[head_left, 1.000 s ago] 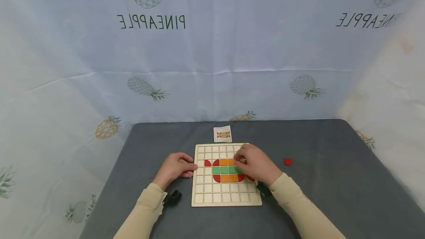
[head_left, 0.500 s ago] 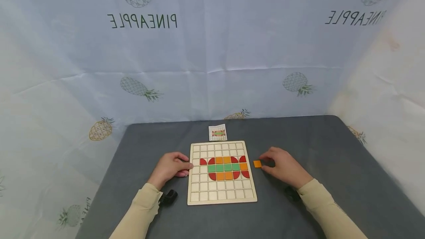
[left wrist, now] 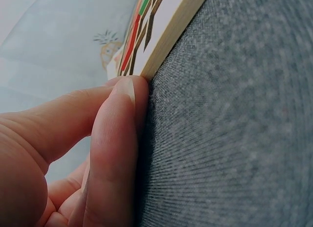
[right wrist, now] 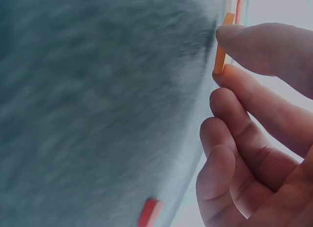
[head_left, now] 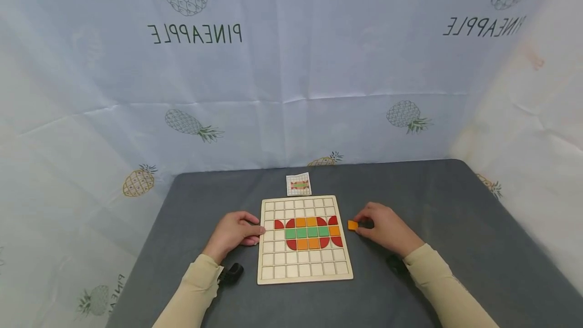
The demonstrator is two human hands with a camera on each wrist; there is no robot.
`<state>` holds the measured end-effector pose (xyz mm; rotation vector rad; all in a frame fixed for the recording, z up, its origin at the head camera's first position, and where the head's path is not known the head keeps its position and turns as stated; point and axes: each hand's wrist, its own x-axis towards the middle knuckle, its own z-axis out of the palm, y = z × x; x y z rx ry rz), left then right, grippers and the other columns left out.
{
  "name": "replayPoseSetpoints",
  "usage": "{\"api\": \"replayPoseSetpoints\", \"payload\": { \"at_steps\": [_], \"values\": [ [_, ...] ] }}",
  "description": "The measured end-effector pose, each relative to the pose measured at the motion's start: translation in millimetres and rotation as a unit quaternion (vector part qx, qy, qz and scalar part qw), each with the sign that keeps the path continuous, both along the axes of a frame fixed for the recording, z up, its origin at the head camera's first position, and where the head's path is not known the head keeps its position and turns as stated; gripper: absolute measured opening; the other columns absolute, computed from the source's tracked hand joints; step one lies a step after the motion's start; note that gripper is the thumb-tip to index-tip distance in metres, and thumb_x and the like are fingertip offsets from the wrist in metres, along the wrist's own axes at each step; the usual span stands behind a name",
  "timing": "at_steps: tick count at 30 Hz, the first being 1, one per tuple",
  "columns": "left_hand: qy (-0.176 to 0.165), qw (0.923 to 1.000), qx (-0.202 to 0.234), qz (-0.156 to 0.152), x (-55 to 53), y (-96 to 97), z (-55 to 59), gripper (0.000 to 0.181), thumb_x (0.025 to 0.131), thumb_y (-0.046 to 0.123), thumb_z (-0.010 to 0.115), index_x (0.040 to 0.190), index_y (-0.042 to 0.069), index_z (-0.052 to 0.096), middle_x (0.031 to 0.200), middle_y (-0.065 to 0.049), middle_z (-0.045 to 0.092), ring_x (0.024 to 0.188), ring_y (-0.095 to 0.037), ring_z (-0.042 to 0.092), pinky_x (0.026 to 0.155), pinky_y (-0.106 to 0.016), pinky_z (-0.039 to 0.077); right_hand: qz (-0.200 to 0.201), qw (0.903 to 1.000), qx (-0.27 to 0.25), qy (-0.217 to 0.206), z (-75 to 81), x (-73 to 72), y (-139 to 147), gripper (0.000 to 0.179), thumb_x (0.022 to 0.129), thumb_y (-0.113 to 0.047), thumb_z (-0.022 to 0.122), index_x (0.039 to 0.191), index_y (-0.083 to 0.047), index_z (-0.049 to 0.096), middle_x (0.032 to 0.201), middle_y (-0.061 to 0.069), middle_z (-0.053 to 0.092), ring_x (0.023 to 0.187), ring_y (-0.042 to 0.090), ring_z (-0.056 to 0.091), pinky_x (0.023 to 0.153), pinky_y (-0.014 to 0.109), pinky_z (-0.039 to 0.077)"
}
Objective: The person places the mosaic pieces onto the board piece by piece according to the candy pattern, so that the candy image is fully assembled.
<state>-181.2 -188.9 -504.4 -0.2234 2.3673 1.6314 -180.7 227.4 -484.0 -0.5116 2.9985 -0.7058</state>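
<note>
A wooden grid board (head_left: 305,271) lies flat on the grey table. Set in its squares are red curved tiles (head_left: 291,244), a row of green square tiles (head_left: 300,233) and orange square tiles (head_left: 302,244). My left hand (head_left: 230,232) holds the board's left edge, thumb tip on the rim; the left wrist view shows thumb and finger together at that edge. To the right of the board and apart from it, my right hand (head_left: 387,227) pinches an orange square tile (right wrist: 222,53) between thumb and index finger. Its other fingers are curled loosely.
Behind the board lies a small pattern card (head_left: 298,185). A loose red tile (right wrist: 149,212) rests on the table in the right wrist view; in the head view it is hidden by my right hand. A pineapple-print cloth (head_left: 291,65) hangs beyond the table's back edge.
My right hand has moved from over the board to its right side, where it pinches the orange tile, now tilted slightly. The left hand stays at the board's edge. The view has shifted a little.
</note>
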Motion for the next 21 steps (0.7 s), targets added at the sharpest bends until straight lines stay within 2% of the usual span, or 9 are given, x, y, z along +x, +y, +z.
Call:
{"api": "replayPoseSetpoints", "payload": {
  "at_steps": [6,13,21],
  "values": [
    [-0.005,1.0,0.002,-0.002,-1.4,-2.4,0.2,0.039,0.085,0.022,0.095,0.114,0.006,0.075,0.085,-0.011,0.077,0.071,-0.017,0.077,0.069,-0.031,0.068,0.0,1.0,-0.008,0.006,5.9,-5.9,-22.4,0.019,0.091,-0.022,0.089,0.108,-0.017,0.083,0.099,-0.005,0.069,0.091,0.011,0.063,0.087,0.04,0.063],
    [-0.006,1.0,0.002,0.002,-0.7,-1.9,0.0,0.038,0.085,0.022,0.095,0.114,0.006,0.075,0.085,-0.011,0.077,0.07,-0.016,0.077,0.069,-0.032,0.068,0.019,0.9988,-0.043,-0.009,18.6,-10.1,-71.3,0.017,0.093,-0.021,0.087,0.109,-0.017,0.082,0.101,-0.002,0.068,0.093,0.015,0.063,0.083,0.034,0.06],
    [0.0,1.0,0.004,0.001,1.0,0.4,3.8,0.037,0.085,0.022,0.095,0.112,0.006,0.076,0.084,-0.011,0.077,0.068,-0.016,0.076,0.067,-0.032,0.067,0.088,0.9952,-0.04,0.02,19.3,-6.9,-128.2,0.014,0.093,-0.022,0.087,0.106,-0.016,0.084,0.097,-0.004,0.069,0.086,0.011,0.058,0.078,0.03,0.058]
  ]
}}
